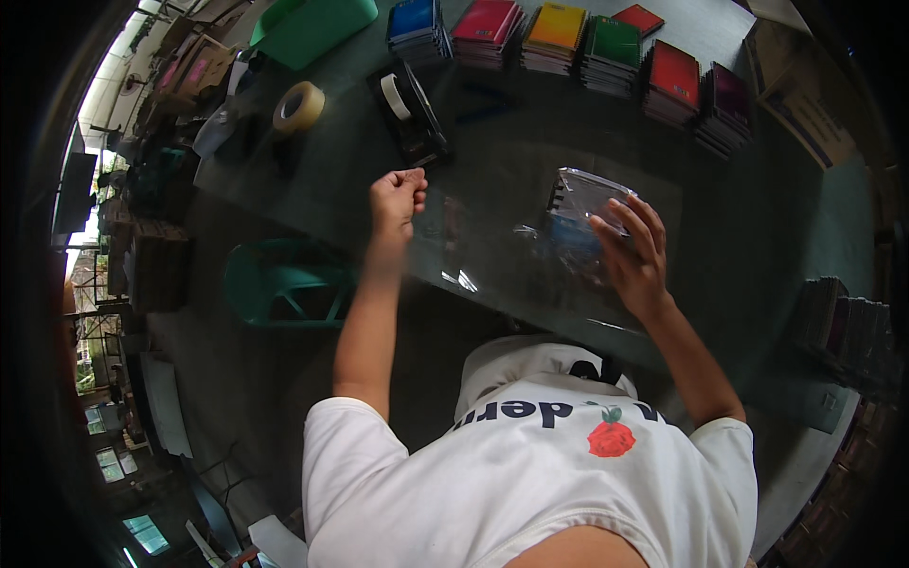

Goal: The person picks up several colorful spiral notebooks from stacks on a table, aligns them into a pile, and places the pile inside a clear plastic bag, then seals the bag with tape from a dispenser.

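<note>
My left hand (pixel 398 203) is closed in a pinch just below the front end of a black tape dispenser (pixel 413 118) that carries a white roll. Whatever sits between its fingertips is too small to make out. On the right, my right hand (pixel 640 257) curves its fingers over a spiral notebook in a clear plastic wrapper (pixel 579 216), holding it against the table. Dark binding rings run down the notebook's left side, and the shiny film hides most of its cover.
Stacks of spiral notebooks line the far side of the table (pixel 502 237): blue (pixel 415 21), pink (pixel 485 21), yellow (pixel 554 30), green (pixel 613 47), red (pixel 673 76) and purple (pixel 727 104). A tape roll (pixel 298 107) and green bin (pixel 308 30) stand far left; a green stool (pixel 284 282) is beside the table.
</note>
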